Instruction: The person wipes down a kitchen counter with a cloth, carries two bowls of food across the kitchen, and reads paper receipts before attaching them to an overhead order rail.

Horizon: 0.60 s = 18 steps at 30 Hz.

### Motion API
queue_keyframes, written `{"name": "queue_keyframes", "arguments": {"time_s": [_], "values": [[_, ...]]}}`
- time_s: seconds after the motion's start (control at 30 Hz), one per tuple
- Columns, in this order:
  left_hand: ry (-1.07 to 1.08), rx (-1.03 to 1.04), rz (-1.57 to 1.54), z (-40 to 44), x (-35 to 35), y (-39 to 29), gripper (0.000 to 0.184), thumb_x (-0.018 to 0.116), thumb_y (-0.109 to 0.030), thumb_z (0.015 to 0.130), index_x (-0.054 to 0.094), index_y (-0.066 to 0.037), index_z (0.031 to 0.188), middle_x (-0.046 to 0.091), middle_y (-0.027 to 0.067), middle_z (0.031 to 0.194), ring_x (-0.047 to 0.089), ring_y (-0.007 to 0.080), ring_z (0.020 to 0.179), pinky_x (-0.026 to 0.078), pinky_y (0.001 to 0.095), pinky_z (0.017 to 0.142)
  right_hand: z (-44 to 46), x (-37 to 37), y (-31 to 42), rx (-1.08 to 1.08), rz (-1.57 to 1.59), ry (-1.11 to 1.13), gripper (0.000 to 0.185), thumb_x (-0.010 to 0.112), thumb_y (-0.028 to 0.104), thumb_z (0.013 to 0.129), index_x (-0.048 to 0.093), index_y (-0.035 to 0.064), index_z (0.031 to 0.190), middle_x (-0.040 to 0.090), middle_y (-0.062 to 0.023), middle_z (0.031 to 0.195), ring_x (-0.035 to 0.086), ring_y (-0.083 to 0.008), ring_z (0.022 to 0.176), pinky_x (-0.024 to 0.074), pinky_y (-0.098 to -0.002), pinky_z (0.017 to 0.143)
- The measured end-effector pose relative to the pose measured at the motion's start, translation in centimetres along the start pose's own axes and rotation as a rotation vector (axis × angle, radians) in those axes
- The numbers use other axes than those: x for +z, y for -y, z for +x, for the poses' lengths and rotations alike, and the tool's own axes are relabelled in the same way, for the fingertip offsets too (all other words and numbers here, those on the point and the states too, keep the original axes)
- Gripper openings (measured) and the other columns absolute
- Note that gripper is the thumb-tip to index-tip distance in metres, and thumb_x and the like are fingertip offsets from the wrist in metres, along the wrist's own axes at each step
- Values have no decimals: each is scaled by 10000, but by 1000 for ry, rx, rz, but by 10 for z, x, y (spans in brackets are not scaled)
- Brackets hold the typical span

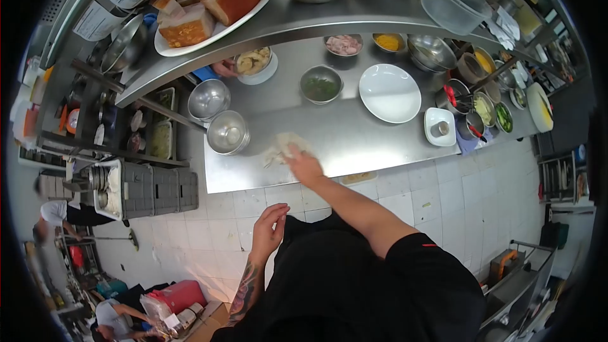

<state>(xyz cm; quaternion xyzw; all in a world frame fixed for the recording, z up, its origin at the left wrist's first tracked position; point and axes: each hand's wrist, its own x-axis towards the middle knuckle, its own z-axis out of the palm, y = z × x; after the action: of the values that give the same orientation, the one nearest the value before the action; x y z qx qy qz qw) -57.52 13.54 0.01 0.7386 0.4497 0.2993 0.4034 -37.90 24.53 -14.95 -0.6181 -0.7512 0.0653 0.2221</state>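
Note:
A pale, crumpled cloth (276, 151) lies on the steel worktop (253, 171) near its front edge. My right hand (305, 163) presses down on it, its fingers over the fabric. My left hand (270, 228) hangs in front of my body, short of the worktop edge, holding nothing, with its fingers loosely stretched. Left of the cloth stand a stack of steel bowls (228, 133) and another steel bowl (209, 99). Beyond it is a steel bowl of chopped greens (321, 85), with a white oval plate (390, 93) to the right.
A raised steel shelf (380, 12) crosses above the worktop, holding a platter of large meat pieces (221, 9). Another person's hand (223, 68) is beside a bowl of pale chunks (253, 61). A square white dish (440, 126) and several ingredient containers stand right. Grey crates (158, 189) are left.

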Motion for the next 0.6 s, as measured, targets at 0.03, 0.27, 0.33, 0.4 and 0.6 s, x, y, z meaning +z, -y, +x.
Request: {"name": "queue_keyframes", "arguments": {"time_s": [0.03, 0.27, 0.33, 0.4, 0.6], "values": [[-9, -9, 7, -2, 2, 0, 231, 580, 25, 921, 696, -47, 1108, 673, 132, 1138, 677, 248, 963, 563, 296, 766, -7, -11, -16, 23, -21, -26, 402, 549, 132, 835, 666, 207, 1213, 485, -152, 1347, 655, -303, 852, 580, -417, 654], [-14, -106, 141, -6, -7, 34, 219, 586, -28, 925, 696, -65, 1110, 655, 138, 1175, 671, 273, 956, 571, 313, 726, -100, -98, -119, 251, 0, -104, 338, 699, 194, 805, 650, 253, 1134, 521, -122, 1182, 667, -340, 711, 574, -440, 610], [-14, -152, 214, 0, -20, 52, 239, 614, -35, 899, 690, -72, 1123, 634, 147, 1216, 670, 269, 928, 561, 322, 731, -131, -121, -144, 361, 35, -133, 324, 721, 210, 789, 649, 246, 1102, 537, -131, 1183, 659, -357, 823, 569, -458, 673], [-24, -138, 337, 6, -39, 77, 311, 663, -69, 858, 665, -86, 1169, 582, 148, 1293, 664, 268, 885, 543, 367, 770, -158, -145, -165, 456, 39, -142, 322, 728, 213, 777, 647, 235, 1088, 551, -136, 1165, 644, -370, 901, 557, -462, 722], [-46, -237, 704, 42, -99, 183, 555, 690, -286, 858, 519, -66, 1337, 416, 250, 1443, 644, 393, 1031, 535, 448, 872, -183, -180, -209, 737, 276, -20, 294, 746, 224, 753, 680, 147, 1028, 631, -140, 1021, 643, -304, 895, 532, -396, 754]]}}
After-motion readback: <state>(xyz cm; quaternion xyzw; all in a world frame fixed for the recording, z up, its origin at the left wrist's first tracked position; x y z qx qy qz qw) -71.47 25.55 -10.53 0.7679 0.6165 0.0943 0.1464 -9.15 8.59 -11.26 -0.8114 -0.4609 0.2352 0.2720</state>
